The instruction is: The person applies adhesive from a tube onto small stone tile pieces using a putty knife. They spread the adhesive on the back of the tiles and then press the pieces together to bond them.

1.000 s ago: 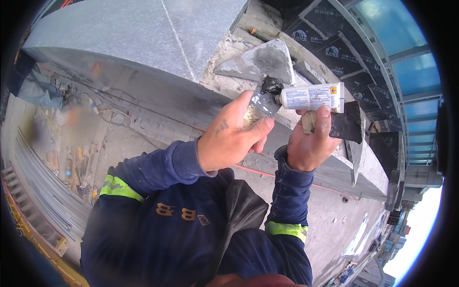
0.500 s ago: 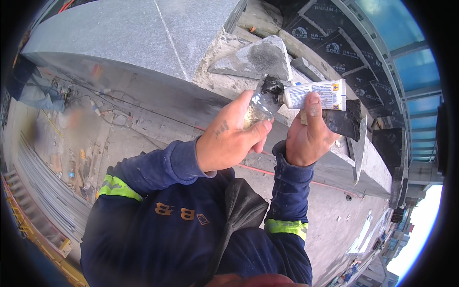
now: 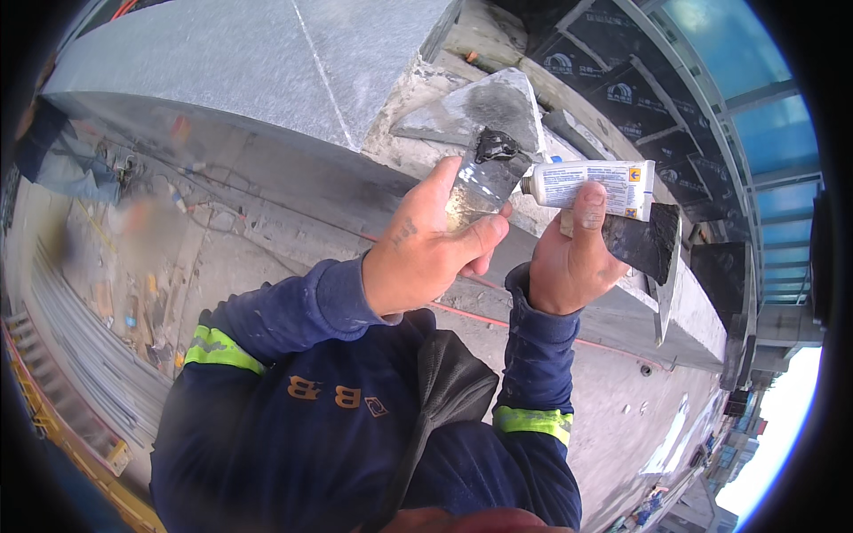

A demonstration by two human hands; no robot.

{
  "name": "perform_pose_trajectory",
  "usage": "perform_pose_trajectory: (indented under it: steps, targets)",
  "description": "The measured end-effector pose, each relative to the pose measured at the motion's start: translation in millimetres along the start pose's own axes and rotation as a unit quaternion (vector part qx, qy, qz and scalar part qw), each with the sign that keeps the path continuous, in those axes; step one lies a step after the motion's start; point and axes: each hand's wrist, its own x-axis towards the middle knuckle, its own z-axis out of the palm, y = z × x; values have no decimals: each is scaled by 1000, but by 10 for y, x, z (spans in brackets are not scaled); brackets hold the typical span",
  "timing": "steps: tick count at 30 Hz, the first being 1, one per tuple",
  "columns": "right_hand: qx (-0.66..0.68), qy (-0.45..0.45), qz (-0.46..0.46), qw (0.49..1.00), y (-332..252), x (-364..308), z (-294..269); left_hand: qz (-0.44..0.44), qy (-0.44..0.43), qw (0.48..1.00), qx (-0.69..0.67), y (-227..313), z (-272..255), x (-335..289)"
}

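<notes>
Left hand [image 3: 418,253]: fingers grasping a clear plastic piece [image 3: 480,188], thumb on its near side, other fingertips partly hidden. Black paste [image 3: 496,145] sits in a glossy lump at the far end of that piece.

Right hand [image 3: 576,271]: fingers grasping a white tube [image 3: 553,186], thumb pressed along its near side, remaining fingers mostly hidden beneath. Tube lies roughly level, neck pointing left at the clear plastic piece, flat end to the right. Neck is just beside the piece; can't tell if they touch. Dark flat piece [image 3: 651,238] shows under and to the right of the tube, next to the right thumb; can't tell how the fingers hold it.

Both hands are up in front of the chest, near each other but apart. Navy sleeves [image 3: 320,300] carry yellow-green bands [image 3: 533,424].

Around: wide grey slab [image 3: 231,67] far left, pale line across it. Three-sided stone offcut [image 3: 444,117] beyond the hands, darker patch on its face. Dark panels [image 3: 613,58] and blue windows [image 3: 733,44] far right. Red cable [image 3: 462,314] passes behind the forearms. Bundle of long grey bars [image 3: 84,355] at left, yellow rail [image 3: 107,484] at its near side. Left background partly blurred.
</notes>
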Motion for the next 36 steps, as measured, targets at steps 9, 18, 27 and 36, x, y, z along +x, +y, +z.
perform_pose_trajectory:
  steps: [9, 18, 27, 36]
  targets:
    - [151, -56, 191, 968, -108, -50, -41, 101, 74, 991, -50, 32, 9, 208]
    - [-8, -234, 169, 957, -176, 131, -164, 54, 23, 998, 3, 106, 48, 238]
    - [-229, -210, 49, 949, -90, 807, -822, 37, 45, 998, -28, 72, 2, 218]
    - [-506, -468, -59, 722, 643, 1388, -1375, 48, 44, 997, -50, 103, -2, 194]
